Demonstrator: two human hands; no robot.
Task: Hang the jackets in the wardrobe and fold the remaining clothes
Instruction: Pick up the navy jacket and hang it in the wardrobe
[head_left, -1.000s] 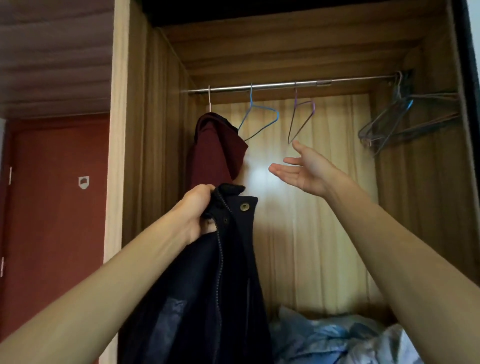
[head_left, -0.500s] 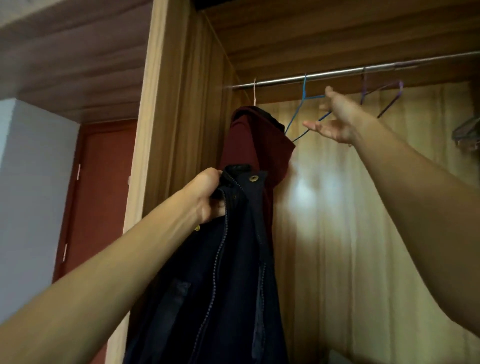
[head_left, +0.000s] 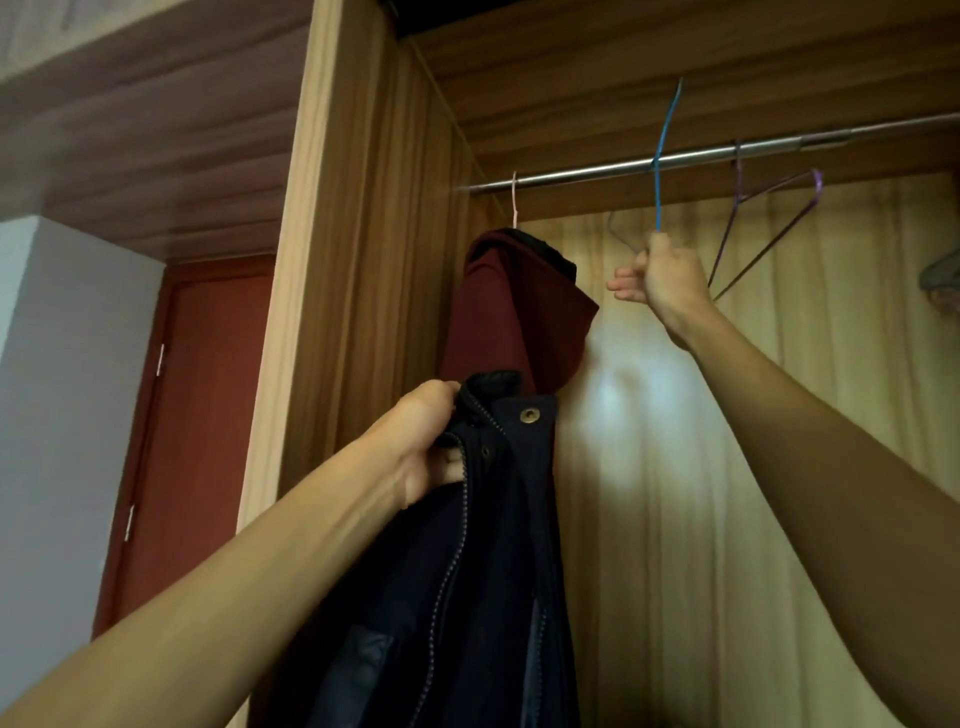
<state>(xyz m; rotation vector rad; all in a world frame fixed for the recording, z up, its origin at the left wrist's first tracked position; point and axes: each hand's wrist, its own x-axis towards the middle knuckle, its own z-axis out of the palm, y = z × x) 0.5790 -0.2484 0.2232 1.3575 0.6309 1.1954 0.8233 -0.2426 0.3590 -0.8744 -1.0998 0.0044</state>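
My left hand (head_left: 428, 441) grips the collar of a dark navy jacket (head_left: 467, 582), which hangs down in front of the wardrobe opening. Behind it a maroon jacket (head_left: 514, 317) hangs on a pale hanger from the metal rail (head_left: 571, 175). My right hand (head_left: 662, 275) is closed around a blue wire hanger (head_left: 662, 140) just below the rail, with the hanger's hook sticking up above the rail. The lower part of the blue hanger is hidden by my hand.
A purple wire hanger (head_left: 769, 218) hangs on the rail to the right of my right hand. More hangers (head_left: 943, 275) show at the right edge. The wardrobe's wooden side panel (head_left: 353, 312) stands at left, with a red door (head_left: 192, 426) beyond it.
My right hand rose from open in mid-air to the rail and closed on the blue hanger, lifting its hook upward. The view tilted up and left. My left hand kept hold of the navy jacket.
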